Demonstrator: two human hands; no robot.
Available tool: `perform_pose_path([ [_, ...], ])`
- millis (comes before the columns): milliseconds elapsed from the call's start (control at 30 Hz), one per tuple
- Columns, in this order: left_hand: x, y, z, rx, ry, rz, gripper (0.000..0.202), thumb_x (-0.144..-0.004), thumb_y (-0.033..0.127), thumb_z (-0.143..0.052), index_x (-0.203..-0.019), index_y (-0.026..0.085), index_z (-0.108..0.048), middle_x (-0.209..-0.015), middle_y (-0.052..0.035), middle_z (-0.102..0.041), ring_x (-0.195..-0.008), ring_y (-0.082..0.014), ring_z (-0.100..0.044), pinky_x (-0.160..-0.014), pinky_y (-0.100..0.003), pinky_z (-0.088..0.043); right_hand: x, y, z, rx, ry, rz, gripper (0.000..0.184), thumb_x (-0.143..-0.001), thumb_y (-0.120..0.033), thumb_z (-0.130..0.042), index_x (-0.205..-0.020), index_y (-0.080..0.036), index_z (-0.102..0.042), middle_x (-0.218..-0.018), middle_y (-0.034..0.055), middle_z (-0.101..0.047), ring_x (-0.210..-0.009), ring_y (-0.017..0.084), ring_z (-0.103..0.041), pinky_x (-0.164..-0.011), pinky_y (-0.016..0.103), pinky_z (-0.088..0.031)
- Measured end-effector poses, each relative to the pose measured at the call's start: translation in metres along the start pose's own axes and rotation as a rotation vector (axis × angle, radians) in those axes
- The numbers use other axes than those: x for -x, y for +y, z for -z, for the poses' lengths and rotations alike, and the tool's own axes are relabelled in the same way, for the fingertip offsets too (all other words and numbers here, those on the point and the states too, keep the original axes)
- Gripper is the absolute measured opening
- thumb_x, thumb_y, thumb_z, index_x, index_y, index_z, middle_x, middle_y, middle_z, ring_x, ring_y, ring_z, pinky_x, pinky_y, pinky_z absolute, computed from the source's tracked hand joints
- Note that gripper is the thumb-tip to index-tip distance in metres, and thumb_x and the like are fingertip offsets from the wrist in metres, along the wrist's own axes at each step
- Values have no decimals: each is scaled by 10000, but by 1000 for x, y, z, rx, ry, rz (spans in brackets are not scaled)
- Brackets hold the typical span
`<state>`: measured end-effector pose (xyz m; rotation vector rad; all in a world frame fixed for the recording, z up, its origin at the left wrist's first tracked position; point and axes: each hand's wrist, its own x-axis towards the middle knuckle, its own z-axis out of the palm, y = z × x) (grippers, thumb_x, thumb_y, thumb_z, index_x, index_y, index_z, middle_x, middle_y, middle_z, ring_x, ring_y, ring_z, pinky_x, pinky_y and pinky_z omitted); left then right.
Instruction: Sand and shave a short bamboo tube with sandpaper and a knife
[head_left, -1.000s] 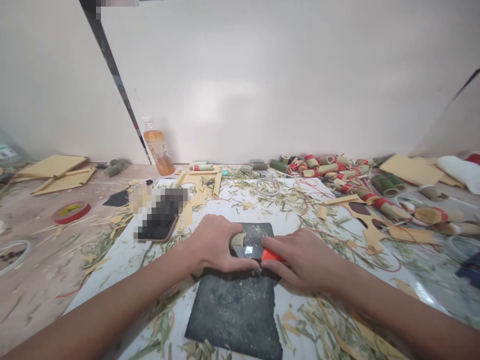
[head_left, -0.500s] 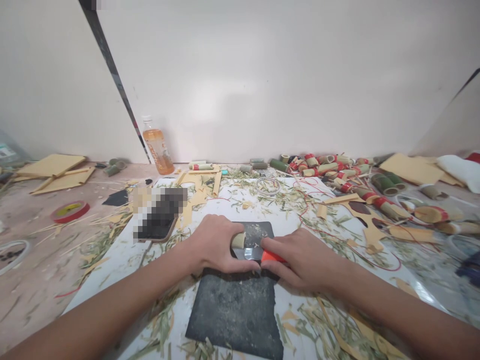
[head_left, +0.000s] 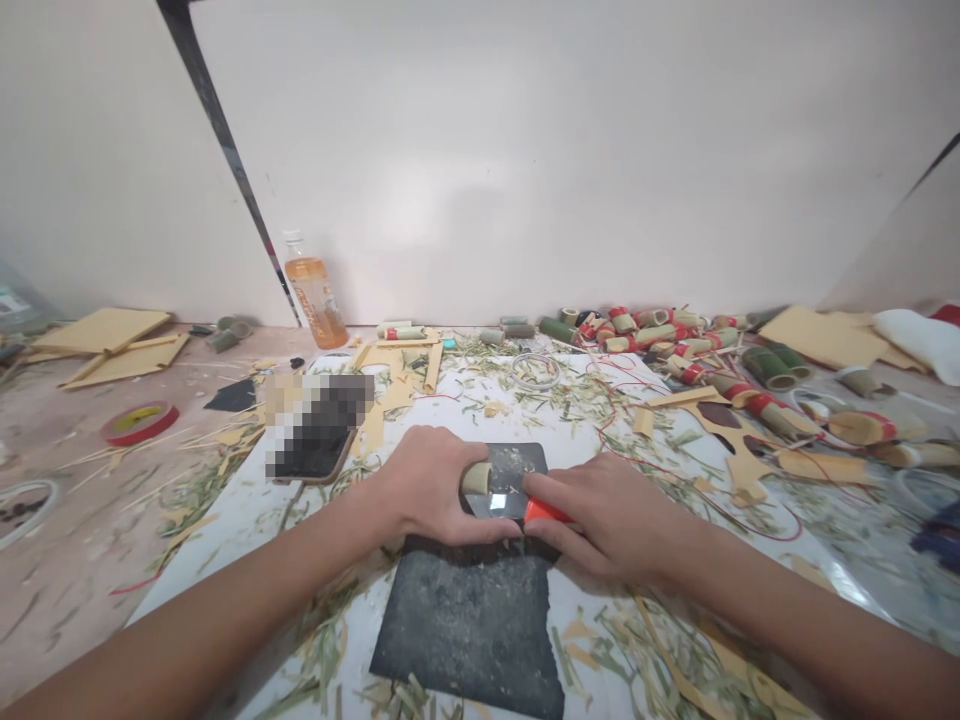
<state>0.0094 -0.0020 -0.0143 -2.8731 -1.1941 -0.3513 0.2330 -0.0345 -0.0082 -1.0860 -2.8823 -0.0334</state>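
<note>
My left hand (head_left: 426, 487) is closed round a short green bamboo piece (head_left: 475, 478), whose cut end sticks out to the right of my fingers. My right hand (head_left: 609, 516) grips a knife with an orange-red handle (head_left: 543, 512). Its shiny blade (head_left: 498, 503) lies against the bamboo piece. Both hands rest over a dark cutting mat (head_left: 472, 610) dusted with shavings, on a white sheet (head_left: 225, 520).
A blurred phone (head_left: 315, 435) lies left of the mat. An orange drink bottle (head_left: 315, 300) stands by the wall. Many bamboo sections with red tape (head_left: 675, 340) crowd the back right. A red tape roll (head_left: 140, 423) and cardboard sheets (head_left: 112, 345) lie left. Shavings cover the surface.
Almost nothing differs. Both hands keep their grip on the bamboo piece and the knife, with only a slight shift of the hands on the mat.
</note>
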Motion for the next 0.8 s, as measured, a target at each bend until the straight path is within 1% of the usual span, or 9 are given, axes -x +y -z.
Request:
perform_pose_path([
  [133, 0, 1, 2, -14, 19, -1, 548, -709, 740, -464, -619, 202, -524, -524, -15, -580, -503, -192, -561, -485, -287, -255, 0, -1, 1, -13, 1, -12, 293, -967, -408, -337, -817, -208, -490, -689, 3, -649, -543, 159, -566, -496, 293, -154],
  [267, 0, 4, 5, -29, 12, 8, 543, -716, 730, -463, -621, 202, -548, -524, -23, -595, -512, -203, -578, -490, -289, -257, 1, -1, 3, -29, 15, -16, 292, -965, -407, -346, -821, -207, -502, -684, 7, -647, -554, 166, -571, -502, 286, -177],
  [400, -1, 6, 7, -33, -4, 25, 580, -734, 752, -420, -622, 204, -574, -528, -38, -615, -516, -215, -590, -491, -293, -251, 2, -1, 5, -39, 46, -27, 301, -967, -404, -330, -811, -207, -496, -675, 10, -633, -558, 170, -566, -510, 279, -195],
  [667, -2, 8, 14, -46, 52, 74, 629, -729, 795, -379, -579, 198, -509, -502, -39, -592, -508, -218, -583, -491, -297, -227, 3, -1, 6, -44, 70, -94, 379, -984, -451, -260, -793, -210, -482, -636, 8, -600, -539, 174, -552, -513, 274, -191],
  [800, -1, 8, 14, -47, 74, 106, 674, -714, 841, -336, -588, 200, -507, -510, -45, -595, -519, -229, -590, -492, -299, -229, 1, -1, 7, -51, 82, -115, 382, -988, -435, -236, -826, -206, -494, -667, 20, -614, -555, 184, -565, -514, 278, -197],
])
